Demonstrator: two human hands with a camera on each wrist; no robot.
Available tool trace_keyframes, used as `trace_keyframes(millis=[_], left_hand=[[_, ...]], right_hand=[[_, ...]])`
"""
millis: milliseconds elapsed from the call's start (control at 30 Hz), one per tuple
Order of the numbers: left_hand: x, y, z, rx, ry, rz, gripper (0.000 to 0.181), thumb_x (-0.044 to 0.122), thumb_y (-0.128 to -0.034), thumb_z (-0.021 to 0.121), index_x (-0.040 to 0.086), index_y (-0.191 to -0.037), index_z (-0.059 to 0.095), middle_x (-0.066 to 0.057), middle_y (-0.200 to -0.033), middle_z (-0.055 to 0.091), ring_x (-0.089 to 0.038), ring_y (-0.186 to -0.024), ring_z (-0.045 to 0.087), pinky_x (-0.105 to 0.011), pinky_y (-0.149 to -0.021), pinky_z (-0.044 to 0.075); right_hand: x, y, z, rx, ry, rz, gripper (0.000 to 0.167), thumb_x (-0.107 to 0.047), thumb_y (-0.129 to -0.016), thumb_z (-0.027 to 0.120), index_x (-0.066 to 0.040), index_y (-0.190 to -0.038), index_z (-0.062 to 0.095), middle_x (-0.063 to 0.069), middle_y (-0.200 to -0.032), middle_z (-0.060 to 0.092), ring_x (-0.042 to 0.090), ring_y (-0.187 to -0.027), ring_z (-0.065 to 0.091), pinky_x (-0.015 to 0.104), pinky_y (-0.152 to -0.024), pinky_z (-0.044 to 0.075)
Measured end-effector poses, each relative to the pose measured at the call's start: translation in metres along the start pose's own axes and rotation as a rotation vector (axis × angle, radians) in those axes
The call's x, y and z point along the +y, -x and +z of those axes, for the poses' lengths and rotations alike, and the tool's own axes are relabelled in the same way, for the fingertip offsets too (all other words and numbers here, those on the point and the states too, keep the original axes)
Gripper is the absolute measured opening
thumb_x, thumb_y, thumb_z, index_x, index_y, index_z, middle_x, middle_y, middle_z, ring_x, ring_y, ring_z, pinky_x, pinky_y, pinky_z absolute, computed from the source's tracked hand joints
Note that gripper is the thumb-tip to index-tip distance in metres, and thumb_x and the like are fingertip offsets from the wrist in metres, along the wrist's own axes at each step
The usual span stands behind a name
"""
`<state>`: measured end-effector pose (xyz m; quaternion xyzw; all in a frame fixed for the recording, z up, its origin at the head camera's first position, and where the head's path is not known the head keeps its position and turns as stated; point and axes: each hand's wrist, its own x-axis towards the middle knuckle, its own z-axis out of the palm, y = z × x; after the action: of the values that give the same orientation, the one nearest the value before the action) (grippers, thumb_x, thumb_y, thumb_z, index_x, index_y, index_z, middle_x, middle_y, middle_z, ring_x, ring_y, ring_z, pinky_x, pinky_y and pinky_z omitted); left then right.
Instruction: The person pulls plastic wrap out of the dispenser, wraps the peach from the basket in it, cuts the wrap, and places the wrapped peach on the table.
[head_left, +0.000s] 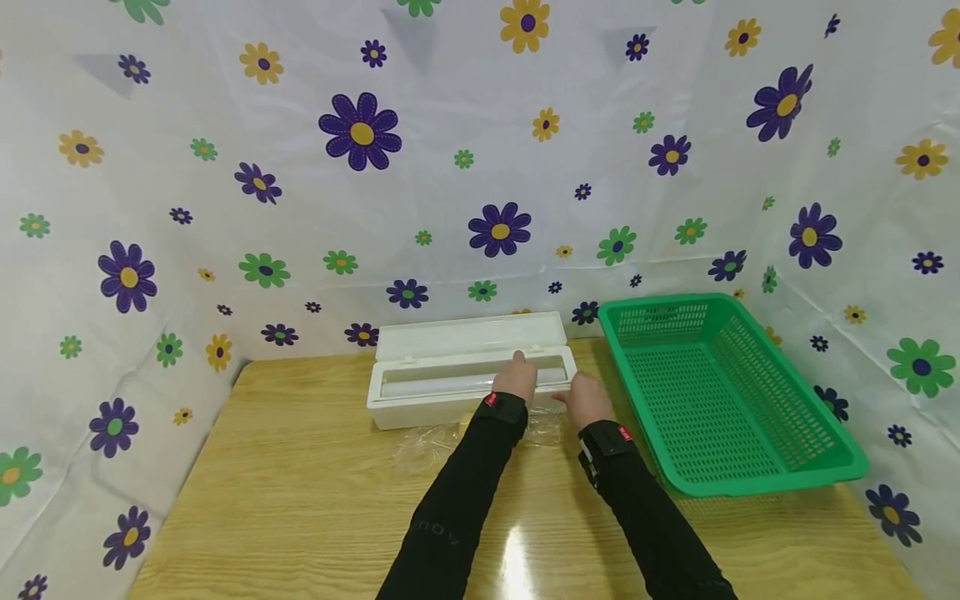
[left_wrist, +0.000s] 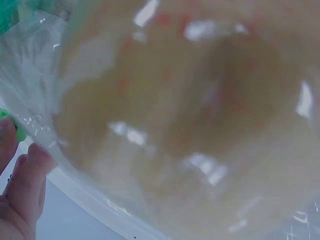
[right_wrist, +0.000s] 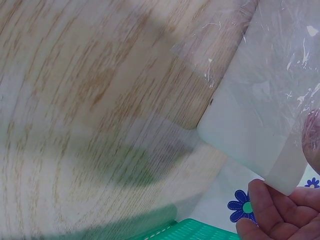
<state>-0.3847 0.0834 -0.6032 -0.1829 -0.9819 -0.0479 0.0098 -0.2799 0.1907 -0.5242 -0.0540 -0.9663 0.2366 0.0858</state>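
A white cling film box [head_left: 420, 412] stands at the back of the table, lid raised, with a pale film roll [head_left: 438, 386] inside. My left hand [head_left: 516, 377] is over the middle of its front; the left wrist view shows a small green piece [left_wrist: 20, 131] between thumb and fingers, apparently a slide cutter. My right hand [head_left: 587, 400] grips the box's right front corner. Clear film [right_wrist: 295, 55] hangs over the box front. Under my left forearm, a yellowish lump [left_wrist: 175, 110] with reddish flecks sits beneath shiny film; its kind is unclear.
A green plastic basket [head_left: 727, 408] stands on the right, close to my right forearm. Behind the wooden table [head_left: 300, 500] and at its sides hangs a white flowered cloth [head_left: 442, 200]. Loose film [head_left: 423, 450] lies on the wood before the box.
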Motion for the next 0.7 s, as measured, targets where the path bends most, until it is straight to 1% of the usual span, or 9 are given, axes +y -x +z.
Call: trace_keyframes(millis=[100, 333, 400, 433, 467, 500, 600, 667, 700], left_hand=[[-0.003, 0.003, -0.009, -0.071, 0.016, -0.024, 0.010, 0.002, -0.0814, 0.062, 0.005, -0.091, 0.063, -0.017, -0.115, 0.041, -0.028, -0.076, 0.054, -0.038, -0.053, 0.044], [-0.032, -0.008, 0.026, 0.060, -0.046, -0.016, 0.006, 0.008, -0.0778, 0.067, 0.011, -0.083, 0.066, -0.013, -0.106, 0.045, -0.032, -0.082, 0.051, -0.041, -0.053, 0.044], [-0.039, -0.008, 0.027, 0.048, -0.074, -0.015, 0.005, 0.009, -0.0790, 0.066, 0.011, -0.083, 0.066, -0.013, -0.109, 0.045, -0.032, -0.081, 0.052, -0.040, -0.055, 0.044], [-0.040, -0.004, 0.019, 0.008, -0.072, -0.027, 0.005, 0.008, -0.0807, 0.065, 0.011, -0.085, 0.067, -0.014, -0.112, 0.045, -0.031, -0.080, 0.053, -0.040, -0.056, 0.045], [-0.044, -0.001, 0.017, 0.051, -0.080, 0.004, 0.003, 0.007, -0.0800, 0.065, 0.010, -0.081, 0.066, -0.014, -0.107, 0.045, -0.030, -0.072, 0.053, -0.038, -0.052, 0.044], [-0.044, 0.006, 0.004, 0.016, -0.072, 0.001, 0.006, 0.005, -0.0821, 0.062, 0.009, -0.083, 0.066, -0.015, -0.108, 0.045, -0.029, -0.071, 0.054, -0.037, -0.053, 0.044], [-0.038, 0.038, -0.050, -0.046, -0.032, 0.005, 0.009, -0.001, -0.0837, 0.057, 0.003, -0.084, 0.065, -0.017, -0.105, 0.045, -0.027, -0.065, 0.054, -0.034, -0.051, 0.044], [-0.037, 0.061, -0.082, -0.048, -0.029, 0.019, 0.009, -0.002, -0.0832, 0.057, 0.002, -0.087, 0.065, -0.016, -0.100, 0.046, -0.026, -0.068, 0.053, -0.034, -0.052, 0.044], [-0.035, 0.072, -0.100, -0.094, -0.028, -0.003, 0.012, -0.002, -0.0844, 0.056, 0.002, -0.092, 0.065, -0.016, -0.103, 0.047, -0.027, -0.075, 0.053, -0.035, -0.057, 0.046]], right_hand=[[0.000, 0.000, 0.000, 0.001, -0.001, 0.001, 0.037, -0.026, -0.072, 0.073, 0.006, -0.080, 0.056, 0.013, -0.065, 0.053, 0.028, -0.060, 0.055, 0.037, -0.054, 0.044], [0.001, 0.001, -0.001, -0.022, -0.028, 0.016, 0.037, -0.024, -0.074, 0.071, 0.008, -0.084, 0.055, 0.015, -0.069, 0.054, 0.030, -0.065, 0.056, 0.039, -0.057, 0.045], [0.000, 0.002, -0.002, -0.030, -0.031, 0.016, 0.039, -0.025, -0.075, 0.071, 0.009, -0.087, 0.055, 0.016, -0.071, 0.054, 0.031, -0.067, 0.056, 0.040, -0.059, 0.045], [0.000, 0.002, -0.002, -0.035, -0.034, 0.015, 0.039, -0.025, -0.076, 0.070, 0.009, -0.087, 0.055, 0.016, -0.071, 0.054, 0.031, -0.067, 0.056, 0.040, -0.059, 0.045], [-0.001, 0.003, -0.003, -0.038, -0.036, 0.012, 0.039, -0.025, -0.076, 0.070, 0.009, -0.087, 0.055, 0.016, -0.072, 0.054, 0.031, -0.067, 0.056, 0.040, -0.059, 0.045], [-0.001, 0.003, -0.004, -0.038, -0.037, 0.009, 0.039, -0.025, -0.076, 0.070, 0.009, -0.087, 0.055, 0.016, -0.072, 0.054, 0.031, -0.067, 0.056, 0.040, -0.059, 0.045], [-0.002, 0.005, -0.005, -0.037, -0.045, 0.004, 0.037, -0.024, -0.076, 0.070, 0.009, -0.085, 0.054, 0.015, -0.069, 0.053, 0.030, -0.065, 0.055, 0.040, -0.057, 0.044], [-0.003, 0.006, -0.006, -0.035, -0.044, 0.001, 0.036, -0.024, -0.076, 0.070, 0.008, -0.083, 0.054, 0.014, -0.068, 0.052, 0.029, -0.063, 0.055, 0.039, -0.055, 0.044], [-0.003, 0.007, -0.007, -0.037, -0.046, 0.001, 0.036, -0.024, -0.076, 0.070, 0.007, -0.083, 0.055, 0.014, -0.067, 0.052, 0.029, -0.062, 0.055, 0.039, -0.054, 0.044]])
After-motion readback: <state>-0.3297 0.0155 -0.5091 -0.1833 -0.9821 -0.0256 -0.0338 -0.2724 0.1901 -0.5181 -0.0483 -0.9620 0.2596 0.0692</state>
